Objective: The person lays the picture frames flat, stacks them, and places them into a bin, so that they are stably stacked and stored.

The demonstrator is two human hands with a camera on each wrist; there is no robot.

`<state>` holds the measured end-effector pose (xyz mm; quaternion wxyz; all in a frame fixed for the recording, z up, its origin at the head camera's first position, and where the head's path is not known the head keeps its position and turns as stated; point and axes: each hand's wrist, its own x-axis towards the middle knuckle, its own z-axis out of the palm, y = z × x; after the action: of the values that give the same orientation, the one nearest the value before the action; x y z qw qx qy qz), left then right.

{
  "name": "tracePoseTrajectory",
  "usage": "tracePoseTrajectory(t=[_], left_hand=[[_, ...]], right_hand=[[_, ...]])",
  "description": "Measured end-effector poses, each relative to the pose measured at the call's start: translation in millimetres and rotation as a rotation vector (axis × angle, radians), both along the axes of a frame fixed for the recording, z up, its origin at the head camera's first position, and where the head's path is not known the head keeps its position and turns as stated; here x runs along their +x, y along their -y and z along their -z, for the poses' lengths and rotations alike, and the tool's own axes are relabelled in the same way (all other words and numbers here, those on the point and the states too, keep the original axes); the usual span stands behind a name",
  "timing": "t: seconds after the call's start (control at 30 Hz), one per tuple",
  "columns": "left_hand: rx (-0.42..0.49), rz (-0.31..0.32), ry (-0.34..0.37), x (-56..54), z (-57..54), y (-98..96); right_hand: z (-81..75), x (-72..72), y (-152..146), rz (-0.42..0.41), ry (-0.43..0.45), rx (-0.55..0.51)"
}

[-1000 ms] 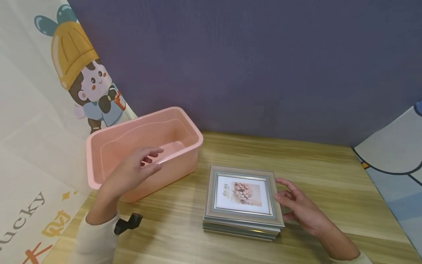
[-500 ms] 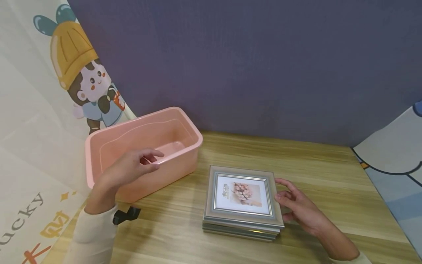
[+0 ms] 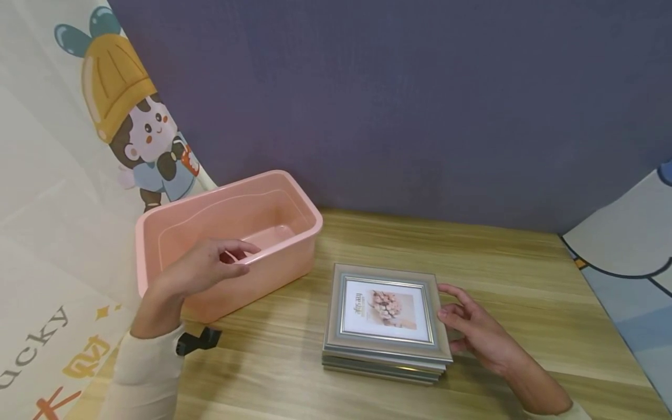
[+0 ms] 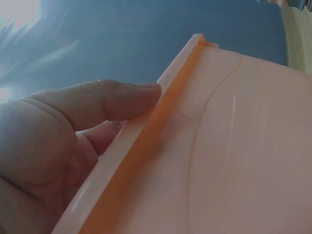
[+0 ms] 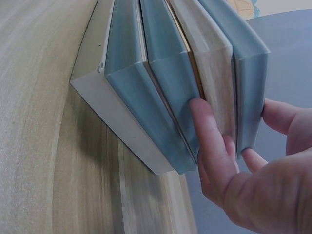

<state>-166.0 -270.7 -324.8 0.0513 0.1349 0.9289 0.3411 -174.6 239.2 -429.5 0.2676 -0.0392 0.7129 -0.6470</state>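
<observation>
A pink plastic bin stands at the left of the table. My left hand is at its near rim, the thumb outside and the other fingers over the inner side. In the left wrist view, the thumb tip touches the bin's rim, which passes between thumb and fingers. On the table lies a stack of picture frames, the top one showing a flower print. My right hand rests against the stack's right side, its fingertips touching the edges of several frames in the right wrist view.
The wood-grain table runs back to a dark blue wall. A white cloth with a cartoon figure hangs at the left, close to the bin. A black clip-like piece sits at my left cuff.
My left hand has come slightly down and left, and its fingers have closed in toward the thumb at the bin's rim. The right hand and the picture frames have stayed in place.
</observation>
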Motion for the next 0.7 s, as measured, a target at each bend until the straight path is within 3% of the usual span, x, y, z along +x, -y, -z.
tracePoseTrajectory(t=[0.47, 0.7], left_hand=[[-0.014, 0.042, -0.012, 3.3, -0.6, 5.2], [-0.021, 0.103, -0.046, 3.5, 1.3, 5.6]], right_hand=[[2.8, 9.1, 5, -0.001, -0.010, -0.020], [3.4, 17.8, 10, 0.005, -0.013, -0.027]])
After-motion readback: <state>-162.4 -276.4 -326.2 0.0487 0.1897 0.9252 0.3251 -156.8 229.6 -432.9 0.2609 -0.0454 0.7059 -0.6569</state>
